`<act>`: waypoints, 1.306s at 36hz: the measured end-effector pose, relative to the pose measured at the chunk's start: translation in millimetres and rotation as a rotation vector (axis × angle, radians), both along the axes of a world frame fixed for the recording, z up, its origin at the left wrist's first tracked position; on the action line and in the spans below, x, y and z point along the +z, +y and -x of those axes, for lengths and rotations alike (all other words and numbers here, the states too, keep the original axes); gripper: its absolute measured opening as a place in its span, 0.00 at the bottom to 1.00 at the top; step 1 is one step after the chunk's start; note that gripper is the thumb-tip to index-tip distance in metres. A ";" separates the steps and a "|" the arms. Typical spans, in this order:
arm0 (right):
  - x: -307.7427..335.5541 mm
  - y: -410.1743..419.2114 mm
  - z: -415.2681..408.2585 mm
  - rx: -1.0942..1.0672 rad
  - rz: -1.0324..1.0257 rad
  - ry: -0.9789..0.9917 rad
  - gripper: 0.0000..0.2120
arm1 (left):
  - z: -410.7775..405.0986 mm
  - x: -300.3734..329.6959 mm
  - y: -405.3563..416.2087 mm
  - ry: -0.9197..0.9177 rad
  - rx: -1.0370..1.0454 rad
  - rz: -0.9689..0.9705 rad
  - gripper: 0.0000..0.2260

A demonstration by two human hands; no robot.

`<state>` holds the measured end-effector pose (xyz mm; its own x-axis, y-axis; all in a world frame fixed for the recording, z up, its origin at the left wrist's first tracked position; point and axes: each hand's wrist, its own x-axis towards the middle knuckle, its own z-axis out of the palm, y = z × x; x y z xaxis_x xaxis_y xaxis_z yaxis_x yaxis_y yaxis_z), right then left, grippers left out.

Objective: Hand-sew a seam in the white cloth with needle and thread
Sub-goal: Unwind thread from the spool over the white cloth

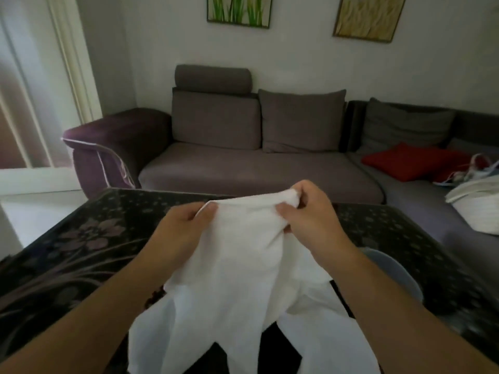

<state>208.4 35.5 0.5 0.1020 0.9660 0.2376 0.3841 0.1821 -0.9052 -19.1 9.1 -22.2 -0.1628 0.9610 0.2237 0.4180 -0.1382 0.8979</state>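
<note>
Currently logged: my left hand [186,225] and right hand [305,211] each pinch the white cloth [243,265] top edge above the table [81,238]; needle unseen, so I'd align edges first.

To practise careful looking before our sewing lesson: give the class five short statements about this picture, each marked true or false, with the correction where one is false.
1. Both hands grip the white cloth. True: the left hand and the right hand each pinch its upper edge.
2. The cloth lies flat on the sofa. False: it is held up over the dark flowered table.
3. A red cushion lies on the sofa. True.
4. A needle is plainly seen in the right hand. False: no needle can be made out.
5. The wall is bare. False: two framed pictures hang there.
</note>
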 end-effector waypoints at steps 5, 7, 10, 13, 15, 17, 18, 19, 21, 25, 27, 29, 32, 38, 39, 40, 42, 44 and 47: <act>-35.8 8.2 2.6 0.053 0.124 -0.209 0.21 | 5.8 -30.0 15.3 0.184 -0.008 0.264 0.09; -51.7 2.1 6.5 0.089 0.193 -0.236 0.25 | 8.9 -49.6 12.9 0.261 0.035 0.306 0.04; -70.8 -8.8 11.2 0.071 0.196 -0.218 0.25 | 8.3 -68.1 3.9 0.361 0.108 0.284 0.14; -79.3 -20.6 10.4 -0.028 0.094 -0.289 0.22 | 0.4 -68.8 -7.6 0.522 0.138 0.060 0.24; -80.1 -27.0 11.1 -0.048 0.041 -0.357 0.17 | -8.2 -61.6 -16.9 0.580 0.085 -0.076 0.24; -78.9 -30.3 8.9 -0.048 0.022 -0.399 0.11 | -20.5 -54.8 -25.2 0.557 -0.002 -0.092 0.19; -77.7 -31.0 6.2 -0.051 0.034 -0.409 0.11 | -28.6 -52.4 -28.8 0.524 -0.057 -0.073 0.16; -76.7 -32.7 -2.1 -0.064 0.059 -0.415 0.11 | -41.6 -51.3 -30.9 0.485 -0.124 -0.059 0.14; -73.6 -35.9 -24.0 -0.098 0.098 -0.420 0.13 | -70.8 -50.7 -33.5 0.435 -0.244 -0.036 0.12; -68.7 -40.7 -79.6 -0.194 0.131 -0.467 0.13 | -125.7 -54.5 -34.9 0.297 -0.397 0.012 0.10; -65.8 -42.1 -103.5 -0.240 0.140 -0.481 0.13 | -145.9 -57.1 -32.3 0.250 -0.439 0.039 0.10; -63.3 -42.6 -124.0 -0.251 0.184 -0.488 0.12 | -163.6 -60.9 -28.2 0.225 -0.462 0.059 0.11; -64.6 -38.0 -145.7 -0.253 0.234 -0.495 0.12 | -181.2 -69.3 -21.4 0.230 -0.490 0.086 0.13; -73.2 -25.5 -168.6 -0.217 0.318 -0.543 0.14 | -198.7 -84.3 -9.2 0.394 -0.544 0.070 0.21; -74.8 -23.6 -173.2 -0.226 0.312 -0.564 0.14 | -200.6 -86.5 -7.1 0.431 -0.563 0.076 0.21; -75.5 -21.9 -176.3 -0.235 0.309 -0.583 0.13 | -201.2 -88.4 -5.5 0.460 -0.584 0.077 0.21; -76.9 -17.2 -180.9 -0.241 0.332 -0.612 0.13 | -203.0 -94.2 -1.0 0.498 -0.617 0.081 0.20; -78.0 -11.2 -182.0 -0.221 0.361 -0.648 0.13 | -203.7 -99.2 3.9 0.509 -0.616 0.084 0.19; -79.4 -3.4 -179.3 -0.199 0.372 -0.718 0.13 | -207.2 -103.3 8.8 0.507 -0.593 0.055 0.18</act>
<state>387.7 32.1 -78.9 0.2243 0.9743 -0.0212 0.8843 -0.2126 -0.4157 188.1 17.9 -125.5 0.4908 0.8673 0.0827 0.6495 -0.4275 0.6288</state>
